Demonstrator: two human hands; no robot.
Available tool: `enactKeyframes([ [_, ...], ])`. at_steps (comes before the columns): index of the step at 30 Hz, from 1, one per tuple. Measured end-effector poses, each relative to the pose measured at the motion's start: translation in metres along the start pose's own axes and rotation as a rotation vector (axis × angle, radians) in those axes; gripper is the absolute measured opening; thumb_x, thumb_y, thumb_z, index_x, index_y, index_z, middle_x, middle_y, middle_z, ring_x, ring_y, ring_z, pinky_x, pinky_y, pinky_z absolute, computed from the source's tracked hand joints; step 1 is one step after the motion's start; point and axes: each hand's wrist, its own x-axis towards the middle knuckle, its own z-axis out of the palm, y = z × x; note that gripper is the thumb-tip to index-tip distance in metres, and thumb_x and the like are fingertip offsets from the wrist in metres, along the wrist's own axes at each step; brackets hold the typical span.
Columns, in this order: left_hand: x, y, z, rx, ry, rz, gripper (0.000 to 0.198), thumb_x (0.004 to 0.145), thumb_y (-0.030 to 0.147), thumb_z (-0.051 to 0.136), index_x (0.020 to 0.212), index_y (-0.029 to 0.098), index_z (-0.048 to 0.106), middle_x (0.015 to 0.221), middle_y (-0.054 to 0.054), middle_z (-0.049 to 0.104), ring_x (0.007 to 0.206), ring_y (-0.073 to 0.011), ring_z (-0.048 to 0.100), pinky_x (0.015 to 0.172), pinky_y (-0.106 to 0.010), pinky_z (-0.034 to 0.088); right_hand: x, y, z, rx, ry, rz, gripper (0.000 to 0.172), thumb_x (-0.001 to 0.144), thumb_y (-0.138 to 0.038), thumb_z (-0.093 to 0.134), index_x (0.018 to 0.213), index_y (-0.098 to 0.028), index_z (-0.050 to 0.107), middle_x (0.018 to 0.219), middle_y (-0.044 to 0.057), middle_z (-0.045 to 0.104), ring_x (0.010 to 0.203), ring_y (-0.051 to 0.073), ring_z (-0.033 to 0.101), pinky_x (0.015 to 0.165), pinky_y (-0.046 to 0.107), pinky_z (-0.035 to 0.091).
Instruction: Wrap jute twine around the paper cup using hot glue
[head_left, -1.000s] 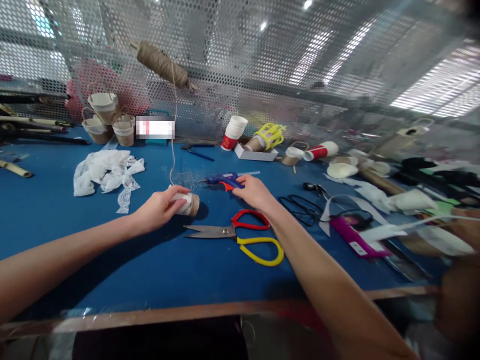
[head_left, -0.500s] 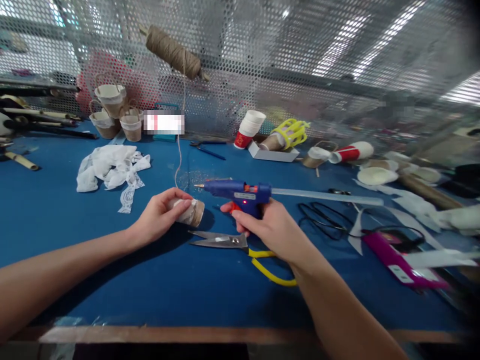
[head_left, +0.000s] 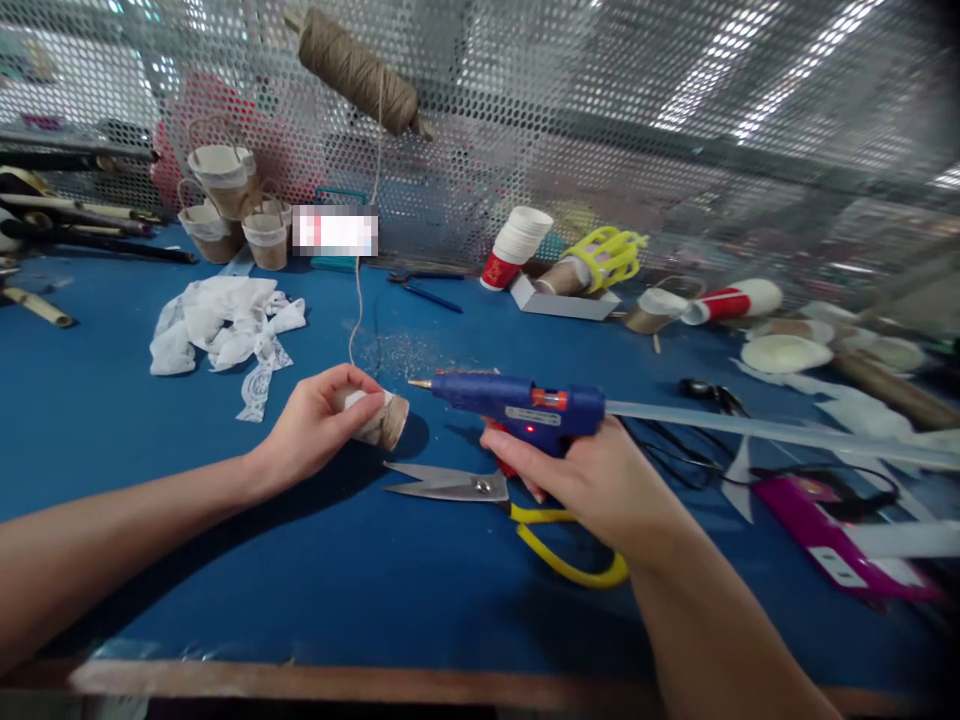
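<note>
My left hand (head_left: 330, 415) is closed around a small brown cup (head_left: 391, 424) with white trim, tipped on its side just over the table. Twine (head_left: 358, 310) runs down from a spool to the fingers of this hand. In my right hand (head_left: 577, 470) is a blue hot glue gun (head_left: 517, 400) with a red light lit, its metal nozzle pointing left, a short way from the cup. A long clear glue stick (head_left: 720, 425) sticks out of its back. Below the gun lie scissors (head_left: 480, 487) with yellow handles, blades apart.
Crumpled white lace (head_left: 225, 325) lies at left, behind it several small brown baskets (head_left: 266, 235). A twine spool (head_left: 356, 70) hangs on the mesh wall. Pliers (head_left: 427, 290), stacked paper cups (head_left: 517, 248) and a white box (head_left: 562, 300) stand at the back. A purple power strip (head_left: 825, 530) and cables are right.
The glue gun in my right hand has moved right and slightly nearer, away from the cup. My left hand keeps the cup in almost the same place. The view has shifted slightly.
</note>
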Motion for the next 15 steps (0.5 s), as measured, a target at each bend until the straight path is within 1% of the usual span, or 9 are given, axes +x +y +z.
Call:
enactKeyframes([
  [3, 0.0001, 0.0001, 0.0009, -0.003, -0.001, -0.003, 0.017, 0.076, 0.033, 0.057, 0.075, 0.016, 0.054, 0.059, 0.004, 0.049, 0.049, -0.006, 0.04, 0.046, -0.016, 0.032, -0.0002, -0.0009, 0.0019, -0.026, -0.041, -0.022, 0.022, 0.076, -0.035, 0.056, 0.059, -0.021, 0.053, 0.044, -0.005, 0.045, 0.041, 0.01, 0.041, 0.041, 0.023, 0.036],
  [6, 0.001, 0.0001, 0.0012, 0.02, 0.0, -0.008, 0.018, 0.075, 0.033, 0.057, 0.075, 0.016, 0.053, 0.061, 0.004, 0.049, 0.05, -0.0058, 0.039, 0.046, -0.016, 0.031, -0.0008, -0.0027, 0.0041, -0.045, -0.052, -0.016, 0.027, 0.075, -0.037, 0.056, 0.054, -0.021, 0.049, 0.042, -0.005, 0.043, 0.041, 0.01, 0.039, 0.041, 0.024, 0.035],
  [9, 0.0018, -0.0005, 0.0004, 0.047, -0.005, -0.017, 0.017, 0.075, 0.032, 0.057, 0.077, 0.016, 0.052, 0.062, 0.004, 0.05, 0.051, -0.0062, 0.04, 0.046, -0.016, 0.031, -0.0019, -0.0027, 0.0055, -0.099, -0.049, 0.009, 0.024, 0.074, -0.04, 0.056, 0.059, -0.021, 0.053, 0.048, -0.004, 0.049, 0.046, 0.011, 0.043, 0.045, 0.025, 0.039],
  [12, 0.0017, -0.0006, -0.0003, 0.062, -0.004, -0.019, 0.016, 0.075, 0.031, 0.056, 0.078, 0.016, 0.052, 0.063, 0.003, 0.051, 0.051, -0.0067, 0.041, 0.047, -0.017, 0.033, -0.0035, -0.0012, 0.0065, -0.178, -0.052, -0.014, 0.02, 0.075, -0.04, 0.054, 0.07, -0.022, 0.058, 0.057, -0.002, 0.058, 0.051, 0.013, 0.049, 0.05, 0.026, 0.042],
  [15, 0.0007, 0.0007, -0.0001, 0.041, -0.016, -0.023, 0.015, 0.075, 0.03, 0.056, 0.077, 0.016, 0.052, 0.065, 0.003, 0.052, 0.053, -0.0072, 0.043, 0.049, -0.017, 0.035, -0.0042, 0.001, 0.0086, -0.244, -0.018, -0.027, 0.02, 0.075, -0.04, 0.053, 0.069, -0.022, 0.057, 0.056, 0.0, 0.058, 0.05, 0.015, 0.05, 0.049, 0.029, 0.042],
])
